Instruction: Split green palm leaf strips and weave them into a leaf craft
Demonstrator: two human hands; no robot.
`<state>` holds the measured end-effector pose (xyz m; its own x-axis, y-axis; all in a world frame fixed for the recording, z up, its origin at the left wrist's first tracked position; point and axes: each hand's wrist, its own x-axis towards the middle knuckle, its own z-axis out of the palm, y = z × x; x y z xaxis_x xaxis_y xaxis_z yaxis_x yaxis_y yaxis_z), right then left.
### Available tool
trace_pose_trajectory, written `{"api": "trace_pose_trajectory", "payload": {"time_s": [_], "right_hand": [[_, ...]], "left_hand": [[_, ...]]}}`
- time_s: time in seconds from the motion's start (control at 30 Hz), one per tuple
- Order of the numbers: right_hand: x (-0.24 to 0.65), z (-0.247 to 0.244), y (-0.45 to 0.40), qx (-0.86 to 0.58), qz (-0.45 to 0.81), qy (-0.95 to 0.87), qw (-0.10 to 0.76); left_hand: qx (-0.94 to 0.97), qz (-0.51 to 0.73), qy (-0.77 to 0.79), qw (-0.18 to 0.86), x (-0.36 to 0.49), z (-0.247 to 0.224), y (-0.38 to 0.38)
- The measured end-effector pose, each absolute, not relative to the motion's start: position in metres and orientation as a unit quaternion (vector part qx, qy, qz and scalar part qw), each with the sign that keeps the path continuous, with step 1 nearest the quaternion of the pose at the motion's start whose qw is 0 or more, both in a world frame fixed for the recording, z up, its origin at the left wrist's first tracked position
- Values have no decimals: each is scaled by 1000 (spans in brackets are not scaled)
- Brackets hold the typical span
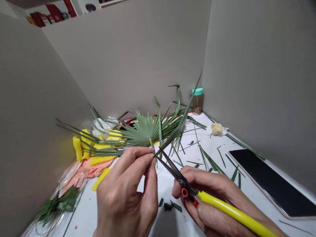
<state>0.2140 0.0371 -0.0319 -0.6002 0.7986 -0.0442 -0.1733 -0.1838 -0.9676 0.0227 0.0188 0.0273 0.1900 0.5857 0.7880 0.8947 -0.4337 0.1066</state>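
My left hand [129, 184] is closed in a pinch on the narrow lower end of a green palm leaf strip [179, 126], which rises to the upper right. My right hand [214, 200] is closed around small scissors [175, 171] with dark blades, red parts and a yellow handle. Their blades are parted, with the strip between or against them just beside my left fingertips; I cannot tell whether they touch it. Behind my hands lies a fan-shaped palm leaf [145, 130], its stalk running down toward my left fingers.
Cut leaf scraps [214, 163] are strewn over the white tabletop [182, 215]. A phone [269, 181] lies at right. Farther back are a jar [197, 101] with a turquoise lid and a beige lump [217, 129]. Yellow foam netting [101, 159], pink material [85, 172] and leaves [58, 204] lie left.
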Motion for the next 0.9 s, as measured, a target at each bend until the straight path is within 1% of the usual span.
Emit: {"api": "trace_pose_trajectory", "payload": {"time_s": [0.07, 0.23, 0.3, 0.4, 0.53, 0.67, 0.77, 0.9], "right_hand": [[216, -39, 37, -298, 706, -537, 352], [222, -59, 35, -334, 696, -533, 347], [223, -56, 33, -343, 690, -531, 353], [219, -38, 32, -341, 681, -534, 366], [208, -22, 38, -275, 683, -561, 379], [201, -37, 45, -249, 680, -563, 399], [204, -48, 44, -267, 676, -557, 402], [213, -50, 39, -293, 680, -540, 401]], "left_hand": [[-748, -396, -497, 189, 23, 28, 18], [-746, -397, -500, 188, 24, 30, 17], [-748, -393, -500, 189, 24, 30, 17], [-749, -388, -501, 194, 24, 30, 18], [-748, -387, -502, 195, 24, 30, 18], [-754, -382, -500, 188, 24, 30, 17], [-755, -380, -501, 187, 23, 31, 17], [-756, -382, -498, 184, 22, 31, 18]]}}
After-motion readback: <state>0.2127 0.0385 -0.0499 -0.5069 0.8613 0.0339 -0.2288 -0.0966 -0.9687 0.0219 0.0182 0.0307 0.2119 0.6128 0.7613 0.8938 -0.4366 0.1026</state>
